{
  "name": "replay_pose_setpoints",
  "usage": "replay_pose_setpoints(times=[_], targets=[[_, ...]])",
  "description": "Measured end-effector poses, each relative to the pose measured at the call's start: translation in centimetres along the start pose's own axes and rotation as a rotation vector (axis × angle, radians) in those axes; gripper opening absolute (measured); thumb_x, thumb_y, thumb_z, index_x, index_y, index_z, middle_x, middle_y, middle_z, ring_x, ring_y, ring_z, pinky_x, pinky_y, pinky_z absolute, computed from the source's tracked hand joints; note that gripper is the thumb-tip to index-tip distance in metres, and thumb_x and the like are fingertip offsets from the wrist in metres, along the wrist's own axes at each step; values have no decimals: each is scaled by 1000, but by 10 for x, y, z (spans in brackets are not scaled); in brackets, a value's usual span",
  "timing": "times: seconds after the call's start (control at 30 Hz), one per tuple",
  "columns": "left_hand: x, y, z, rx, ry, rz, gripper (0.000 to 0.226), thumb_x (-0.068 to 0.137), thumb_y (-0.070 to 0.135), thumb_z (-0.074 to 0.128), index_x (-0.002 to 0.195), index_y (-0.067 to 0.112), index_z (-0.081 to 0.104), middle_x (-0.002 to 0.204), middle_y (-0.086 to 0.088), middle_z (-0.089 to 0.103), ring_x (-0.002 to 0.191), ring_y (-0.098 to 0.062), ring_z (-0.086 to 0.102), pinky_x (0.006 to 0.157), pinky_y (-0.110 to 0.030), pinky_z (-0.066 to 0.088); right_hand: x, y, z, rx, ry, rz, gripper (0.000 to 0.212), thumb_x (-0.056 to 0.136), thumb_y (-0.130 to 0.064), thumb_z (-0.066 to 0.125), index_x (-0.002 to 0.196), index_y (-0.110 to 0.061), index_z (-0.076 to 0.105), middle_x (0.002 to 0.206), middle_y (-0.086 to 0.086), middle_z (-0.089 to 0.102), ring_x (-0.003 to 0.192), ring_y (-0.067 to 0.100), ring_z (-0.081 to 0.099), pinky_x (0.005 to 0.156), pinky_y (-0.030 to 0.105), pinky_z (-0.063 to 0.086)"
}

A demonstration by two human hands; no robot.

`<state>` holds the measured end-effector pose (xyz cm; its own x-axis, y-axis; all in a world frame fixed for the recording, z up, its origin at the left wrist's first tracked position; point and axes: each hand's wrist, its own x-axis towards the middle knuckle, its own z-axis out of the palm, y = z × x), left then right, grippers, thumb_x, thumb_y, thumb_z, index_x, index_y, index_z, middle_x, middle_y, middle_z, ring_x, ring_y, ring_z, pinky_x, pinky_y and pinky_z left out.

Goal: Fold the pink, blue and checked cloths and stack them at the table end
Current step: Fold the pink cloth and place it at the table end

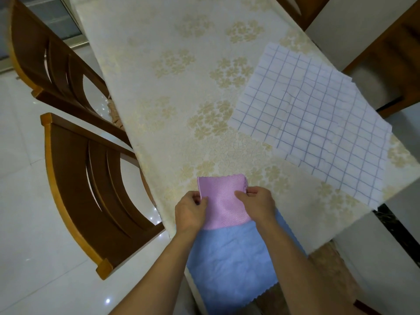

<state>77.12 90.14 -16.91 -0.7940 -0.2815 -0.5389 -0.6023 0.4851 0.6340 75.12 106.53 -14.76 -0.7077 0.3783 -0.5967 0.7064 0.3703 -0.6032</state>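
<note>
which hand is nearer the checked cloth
Right. The right hand grips the pink cloth's right edge, on the side facing the checked cloth but apart from it. The left hand pinches the pink cloth's left edge, farther off.

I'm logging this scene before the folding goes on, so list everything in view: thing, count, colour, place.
pink cloth: 1, pink, folded small, at the near table end, partly on the blue cloth.
blue cloth: 1, light blue, scalloped edge, spread at the near end and hanging over the table edge.
checked cloth: 1, white with blue grid lines, lying open on the right of the table.
tablecloth: 1, cream with pale gold flowers, covering the table.
chairs: 2 brown wooden on the left; parts of more on the right.
floor: white glossy tiles, left.
left hand: pinches the pink cloth's left edge.
right hand: pinches its right edge.
</note>
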Motion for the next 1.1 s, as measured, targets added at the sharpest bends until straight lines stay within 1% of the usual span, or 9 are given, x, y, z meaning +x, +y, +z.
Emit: replay_pose_setpoints(times=[0.1,0.17,0.2,0.37,0.5,0.63,0.8,0.97,1.1], targets=[[-5,6,-4,-28,-20,70,10,97,22,58,89,15,60,80,3,61,70,-9,53,57,-13,35,-4,-3,-5,95,-48,-33,26,90,-17,73,87,7,68,82,22,67,81,38,64,77,40,54],[-8,10,-8,-31,-31,118,17,97,21,57,80,17,55,72,5,55,64,-6,48,53,-11,33,-6,-3,-6,78,-53,-89,35,92,-16,69,63,-13,48,58,1,43,57,17,42,53,19,35],[-9,12,-11,-26,-37,143,20,97,21,56,77,18,53,70,5,54,62,-6,46,52,-12,33,-8,-4,-7,67,-51,-117,44,93,-16,67,61,-18,37,57,-5,33,54,11,32,49,18,27],[-6,18,-22,82,-42,252,21,98,21,54,81,10,59,77,-7,62,67,-17,54,55,-16,36,-14,-10,-11,-48,-14,-216,44,96,-18,60,65,-19,30,60,-5,32,57,13,30,53,30,24],[-3,29,-29,77,-21,275,21,99,22,52,80,14,53,72,3,55,63,-6,47,56,-10,36,-17,-12,-14,-31,17,-212,28,99,-20,56,76,-8,46,70,1,47,67,18,43,61,34,33],[-6,35,-31,-104,-99,241,25,100,29,52,85,10,55,76,3,55,68,-11,47,62,-21,37,-21,-11,-18,80,33,-238,23,101,-20,52,95,2,57,82,9,57,76,21,50,66,32,36],[-18,42,-28,-276,-117,239,26,100,29,51,81,12,48,77,2,49,71,-14,44,67,-28,37,-29,-9,-27,137,77,-298,27,103,-19,47,91,5,52,78,9,53,70,17,46,54,23,33],[-34,44,-18,-282,-113,224,30,103,36,45,83,13,44,78,1,45,71,-13,41,65,-28,35,-40,5,-34,155,131,-381,28,103,-25,51,80,-8,51,70,0,52,62,10,44,53,18,33],[-49,39,-4,-334,-120,147,42,106,43,31,94,7,49,85,2,48,77,-12,44,72,-28,38,-49,23,-39,156,168,-421,28,101,-21,57,75,-27,48,68,-17,50,62,-10,51,58,7,38]])
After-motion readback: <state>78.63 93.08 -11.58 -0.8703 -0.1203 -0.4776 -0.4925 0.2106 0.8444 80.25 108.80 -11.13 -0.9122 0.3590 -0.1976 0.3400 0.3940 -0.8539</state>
